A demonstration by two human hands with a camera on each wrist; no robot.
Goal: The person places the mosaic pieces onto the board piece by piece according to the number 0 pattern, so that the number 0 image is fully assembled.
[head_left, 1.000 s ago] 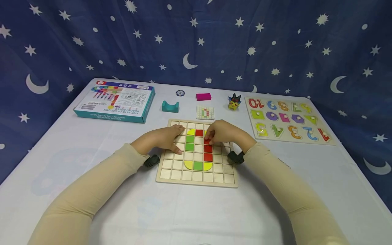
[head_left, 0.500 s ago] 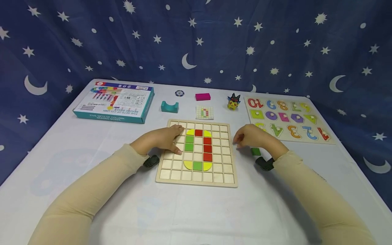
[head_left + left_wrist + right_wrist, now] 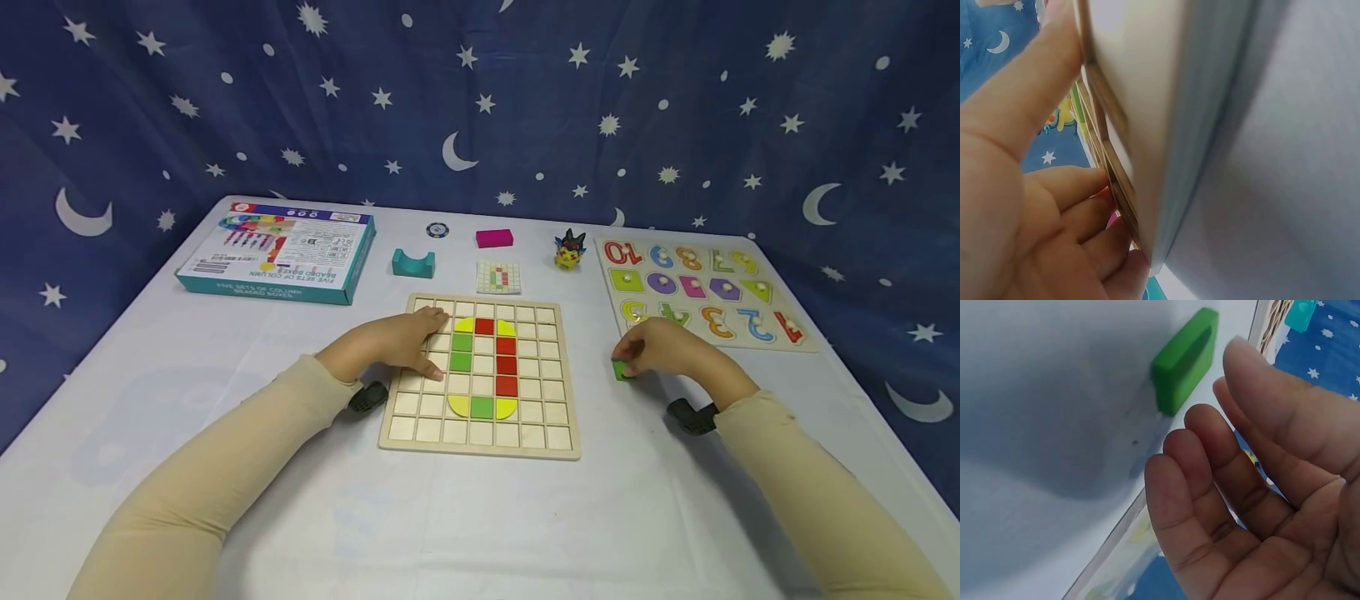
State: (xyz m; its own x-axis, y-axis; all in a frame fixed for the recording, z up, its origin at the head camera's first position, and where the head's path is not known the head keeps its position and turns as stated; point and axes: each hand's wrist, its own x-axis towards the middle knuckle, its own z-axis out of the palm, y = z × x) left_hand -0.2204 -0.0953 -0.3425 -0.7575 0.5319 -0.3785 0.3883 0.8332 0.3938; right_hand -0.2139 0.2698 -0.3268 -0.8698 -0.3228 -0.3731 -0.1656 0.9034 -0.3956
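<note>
A wooden grid board (image 3: 480, 451) lies flat on the table, holding green tiles (image 3: 461, 362), red tiles (image 3: 506, 365) and yellow rounded pieces (image 3: 458, 406) set in a ring. My left hand (image 3: 390, 344) rests on the board's left part, thumb and fingers spread; in the left wrist view its fingertips touch the frame. To the right of the board, a loose green square tile (image 3: 1185, 362) lies on the table. Over it hovers my right hand (image 3: 667, 348), its fingers loosely bent. The right wrist view shows a gap between fingertips and tile.
Behind the board lie a small pattern card (image 3: 498, 277), a teal arch block (image 3: 413, 264), a magenta block (image 3: 494, 239), a round chip (image 3: 437, 230) and a small figurine (image 3: 570, 249). A box (image 3: 277, 254) stands back left; a number puzzle board (image 3: 705, 292) lies back right.
My right hand has left the red tiles on the board and moved right to the loose green tile, with a red tile left in the grid. My left hand stays put.
</note>
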